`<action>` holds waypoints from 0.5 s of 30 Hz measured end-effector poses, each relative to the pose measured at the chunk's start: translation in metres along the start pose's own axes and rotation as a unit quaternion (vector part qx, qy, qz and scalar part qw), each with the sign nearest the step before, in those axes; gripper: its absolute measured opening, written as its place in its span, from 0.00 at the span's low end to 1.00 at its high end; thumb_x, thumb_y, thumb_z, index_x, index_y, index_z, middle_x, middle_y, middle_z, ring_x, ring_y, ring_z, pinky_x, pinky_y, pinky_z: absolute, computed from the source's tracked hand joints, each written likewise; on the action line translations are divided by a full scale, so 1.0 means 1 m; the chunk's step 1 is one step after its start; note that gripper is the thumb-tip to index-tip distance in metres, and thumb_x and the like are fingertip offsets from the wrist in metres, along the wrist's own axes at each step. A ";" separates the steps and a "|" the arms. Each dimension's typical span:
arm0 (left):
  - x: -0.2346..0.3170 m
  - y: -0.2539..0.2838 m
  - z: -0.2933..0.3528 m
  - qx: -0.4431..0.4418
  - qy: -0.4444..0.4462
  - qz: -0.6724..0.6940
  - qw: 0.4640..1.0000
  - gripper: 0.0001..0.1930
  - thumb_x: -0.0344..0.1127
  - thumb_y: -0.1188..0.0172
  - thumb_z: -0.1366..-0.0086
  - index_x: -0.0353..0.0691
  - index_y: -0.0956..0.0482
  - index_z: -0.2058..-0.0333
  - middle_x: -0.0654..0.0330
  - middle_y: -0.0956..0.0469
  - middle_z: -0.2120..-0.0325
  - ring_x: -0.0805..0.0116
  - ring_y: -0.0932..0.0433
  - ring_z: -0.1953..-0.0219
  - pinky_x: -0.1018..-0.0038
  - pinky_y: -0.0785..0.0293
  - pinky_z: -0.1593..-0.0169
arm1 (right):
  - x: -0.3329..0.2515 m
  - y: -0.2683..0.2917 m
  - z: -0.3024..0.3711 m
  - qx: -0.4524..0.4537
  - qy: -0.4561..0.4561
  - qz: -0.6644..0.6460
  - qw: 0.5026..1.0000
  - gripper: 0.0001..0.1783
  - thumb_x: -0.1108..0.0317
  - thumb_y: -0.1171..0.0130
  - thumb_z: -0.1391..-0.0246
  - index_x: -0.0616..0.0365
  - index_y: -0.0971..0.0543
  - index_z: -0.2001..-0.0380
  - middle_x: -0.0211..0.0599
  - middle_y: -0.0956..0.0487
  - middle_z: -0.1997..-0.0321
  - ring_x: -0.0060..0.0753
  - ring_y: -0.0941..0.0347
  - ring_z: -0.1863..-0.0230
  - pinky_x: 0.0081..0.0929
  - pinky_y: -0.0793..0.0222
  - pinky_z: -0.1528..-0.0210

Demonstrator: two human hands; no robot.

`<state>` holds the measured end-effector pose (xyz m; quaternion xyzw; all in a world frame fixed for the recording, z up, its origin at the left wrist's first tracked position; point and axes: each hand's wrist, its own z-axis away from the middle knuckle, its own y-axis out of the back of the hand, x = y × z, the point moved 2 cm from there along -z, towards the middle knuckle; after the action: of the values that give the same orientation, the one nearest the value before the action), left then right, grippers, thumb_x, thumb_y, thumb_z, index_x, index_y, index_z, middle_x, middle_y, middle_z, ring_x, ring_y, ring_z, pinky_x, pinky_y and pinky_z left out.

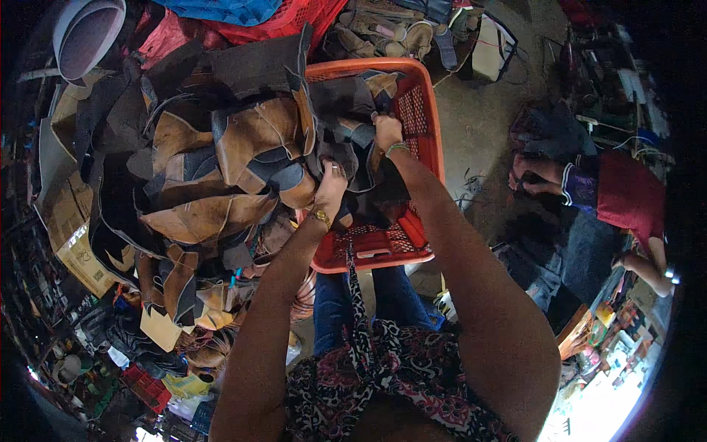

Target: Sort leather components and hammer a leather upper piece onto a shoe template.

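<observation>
An orange plastic basket (436, 147) with lattice walls stands in front of me, holding dark and brown leather scraps. My right hand (388, 134) is closed on a dark leather piece (362, 158) over the basket's inside. Lower and to the left, my left hand (331, 186) has its fingers curled at the edge of dark leather beside the heap; its fingertips are partly hidden. Left of the basket rises a big pile of leather scraps (258, 132), brown on one face and dark on the other, some of it leaning over the basket's left rim.
Flattened cardboard (85, 258) edges the pile at the left. Old shoes (420, 37) lie beyond the basket, near red and blue sacks (228, 11). To the right, a person in a red shirt (626, 195) bends over dark material. Concrete floor (479, 125) shows between us.
</observation>
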<state>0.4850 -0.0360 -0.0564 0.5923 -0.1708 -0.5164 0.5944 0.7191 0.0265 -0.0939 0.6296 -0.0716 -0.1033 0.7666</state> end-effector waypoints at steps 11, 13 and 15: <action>-0.131 0.114 0.056 0.221 0.023 0.384 0.896 0.18 0.30 0.35 0.48 0.43 0.14 0.56 0.50 0.15 0.67 0.50 0.16 0.62 0.52 0.27 0.43 | 0.038 0.164 0.125 0.201 0.025 -0.310 0.929 0.15 0.76 0.37 0.54 0.62 0.16 0.59 0.51 0.15 0.66 0.50 0.16 0.62 0.36 0.23 0.59; -0.183 0.158 0.091 0.279 0.030 0.490 0.825 0.25 0.27 0.34 0.54 0.41 0.18 0.52 0.49 0.15 0.64 0.45 0.18 0.62 0.54 0.27 0.48 | 0.070 0.195 0.127 0.161 -0.045 -0.487 0.857 0.14 0.79 0.38 0.54 0.65 0.17 0.60 0.48 0.15 0.65 0.38 0.16 0.59 0.35 0.24 0.57; -0.242 0.179 0.147 0.311 0.096 0.499 0.803 0.32 0.24 0.32 0.57 0.43 0.18 0.47 0.52 0.14 0.60 0.47 0.18 0.60 0.57 0.25 0.49 | 0.022 0.262 0.126 0.167 0.030 -0.473 0.865 0.13 0.79 0.37 0.52 0.67 0.18 0.60 0.46 0.15 0.63 0.33 0.18 0.56 0.33 0.25 0.55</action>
<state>0.3400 0.0421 0.2356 0.6253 -0.5362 -0.0077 0.5670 0.7283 -0.0499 0.1868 0.7093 0.2416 -0.4211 0.5110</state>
